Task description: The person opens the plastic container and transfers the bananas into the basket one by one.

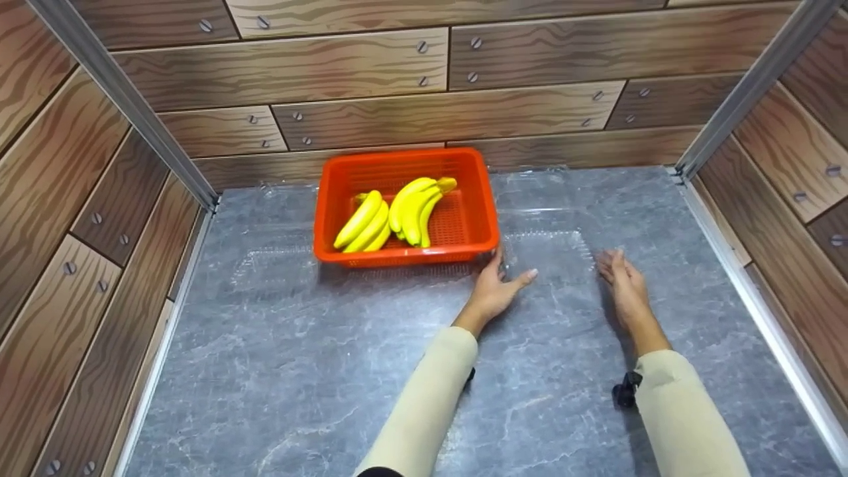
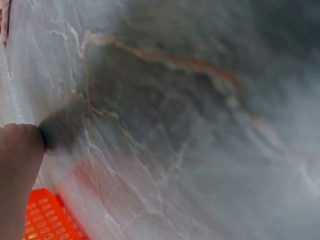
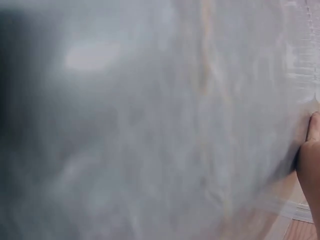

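Note:
A clear plastic container (image 1: 546, 248) with a ribbed rim lies on the grey marbled surface, right of an orange-red basket (image 1: 405, 255). My left hand (image 1: 491, 295) is at the container's left side, thumb spread to the right and fingertips close to the basket's front right corner. On the opposite side my right hand (image 1: 624, 285) stands with fingers extended at the container's right edge. Two bunches of yellow bananas, a left bunch (image 1: 366, 224) and a right bunch (image 1: 417, 209), lie in the basket. Each wrist view catches only part of a hand at its edge.
Another clear plastic container (image 1: 275, 265) lies left of the basket, partly hidden by it. Wood-patterned walls (image 1: 371, 63) enclose the surface at the back and sides, with metal rails (image 1: 748, 291) along the side edges.

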`<state>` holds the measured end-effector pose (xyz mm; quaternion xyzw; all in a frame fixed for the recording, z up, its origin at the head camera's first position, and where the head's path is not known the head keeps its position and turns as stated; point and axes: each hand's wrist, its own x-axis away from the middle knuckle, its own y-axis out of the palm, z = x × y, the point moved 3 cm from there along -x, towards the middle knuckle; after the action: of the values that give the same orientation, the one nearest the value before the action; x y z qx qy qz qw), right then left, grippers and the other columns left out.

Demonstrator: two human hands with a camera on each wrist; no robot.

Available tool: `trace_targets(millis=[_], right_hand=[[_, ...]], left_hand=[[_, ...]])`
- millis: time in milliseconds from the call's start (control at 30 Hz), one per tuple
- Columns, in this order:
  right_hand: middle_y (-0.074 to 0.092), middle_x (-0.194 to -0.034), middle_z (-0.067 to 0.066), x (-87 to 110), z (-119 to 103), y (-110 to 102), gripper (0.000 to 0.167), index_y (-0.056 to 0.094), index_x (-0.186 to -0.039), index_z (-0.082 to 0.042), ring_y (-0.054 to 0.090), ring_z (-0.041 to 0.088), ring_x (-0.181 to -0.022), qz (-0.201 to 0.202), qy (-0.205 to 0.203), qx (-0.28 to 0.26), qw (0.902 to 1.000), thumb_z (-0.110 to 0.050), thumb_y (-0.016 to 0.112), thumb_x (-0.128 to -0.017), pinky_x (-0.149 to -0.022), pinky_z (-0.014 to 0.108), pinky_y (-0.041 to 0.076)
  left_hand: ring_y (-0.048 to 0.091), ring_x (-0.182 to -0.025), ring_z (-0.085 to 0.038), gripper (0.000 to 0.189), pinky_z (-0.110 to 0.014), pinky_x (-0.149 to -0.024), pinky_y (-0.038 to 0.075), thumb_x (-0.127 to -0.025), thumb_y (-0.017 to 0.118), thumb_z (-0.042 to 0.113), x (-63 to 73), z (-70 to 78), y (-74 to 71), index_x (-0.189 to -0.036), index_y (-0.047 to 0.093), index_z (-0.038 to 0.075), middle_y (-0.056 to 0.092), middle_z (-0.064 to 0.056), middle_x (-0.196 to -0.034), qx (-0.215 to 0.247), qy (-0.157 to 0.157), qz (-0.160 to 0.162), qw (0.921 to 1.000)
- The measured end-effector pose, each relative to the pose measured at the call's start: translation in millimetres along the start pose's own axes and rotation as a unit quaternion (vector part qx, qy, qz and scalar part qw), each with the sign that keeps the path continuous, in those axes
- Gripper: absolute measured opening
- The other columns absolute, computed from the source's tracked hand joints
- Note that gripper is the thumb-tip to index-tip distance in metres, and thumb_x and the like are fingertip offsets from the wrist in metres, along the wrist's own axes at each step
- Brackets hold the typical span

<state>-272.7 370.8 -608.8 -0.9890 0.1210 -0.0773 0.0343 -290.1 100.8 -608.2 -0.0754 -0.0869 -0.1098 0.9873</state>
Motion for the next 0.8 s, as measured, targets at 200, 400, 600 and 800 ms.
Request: trace_targets(millis=[200, 400, 600, 800], right_hand=[[0.05, -0.16, 0.015, 8.5, -5.4, -9.2, 0.083, 0.021, -0.168, 0.003, 0.05, 0.015, -0.14, -0.019, 0.032, -0.04, 0.9985, -0.057, 0.026, -0.112, -0.126, 0.024, 0.04], [0.055, -0.159, 0.012, 35.2, -18.3, -14.1, 0.075, 0.029, -0.166, -0.001, 0.055, -0.005, -0.124, 0.008, 0.03, 0.081, 0.9962, -0.053, 0.031, -0.113, -0.111, 0.012, 0.046], [0.056, -0.154, 0.014, 77.6, -22.4, -6.8, 0.067, 0.036, -0.164, -0.003, 0.048, -0.02, -0.106, 0.006, 0.001, 0.186, 0.9824, -0.047, 0.041, -0.114, -0.097, 0.002, 0.041], [0.058, -0.154, 0.026, 116.7, -12.3, 3.2, 0.06, 0.045, -0.159, -0.002, 0.065, 0.007, -0.124, -0.046, -0.046, 0.261, 0.9633, -0.039, 0.052, -0.112, -0.093, -0.002, 0.04]], left_hand=[[0.036, -0.162, -0.032, 0.104, -0.045, -0.133, 0.033, -0.094, 0.078, 0.054, 22.7, -5.0, -9.6, -0.172, 0.021, 0.017, 0.028, -0.009, -0.178, -0.062, -0.008, -0.042, 0.9972], [0.038, -0.161, -0.035, 0.086, -0.048, -0.134, 0.03, -0.101, 0.071, 0.047, 71.8, -13.4, -51.6, -0.166, 0.035, 0.003, 0.04, -0.017, -0.172, -0.182, 0.06, -0.11, 0.9753], [0.058, -0.143, -0.038, 0.063, -0.054, -0.125, 0.043, -0.103, 0.07, 0.036, 129.6, -26.0, -115.8, -0.151, 0.054, -0.003, 0.062, -0.022, -0.151, -0.228, 0.154, -0.065, 0.9591], [0.066, -0.13, -0.038, 0.05, -0.059, -0.115, 0.05, -0.101, 0.073, 0.028, 168.8, -37.0, -165.9, -0.14, 0.064, -0.002, 0.071, -0.018, -0.137, -0.287, 0.216, 0.038, 0.9327]])
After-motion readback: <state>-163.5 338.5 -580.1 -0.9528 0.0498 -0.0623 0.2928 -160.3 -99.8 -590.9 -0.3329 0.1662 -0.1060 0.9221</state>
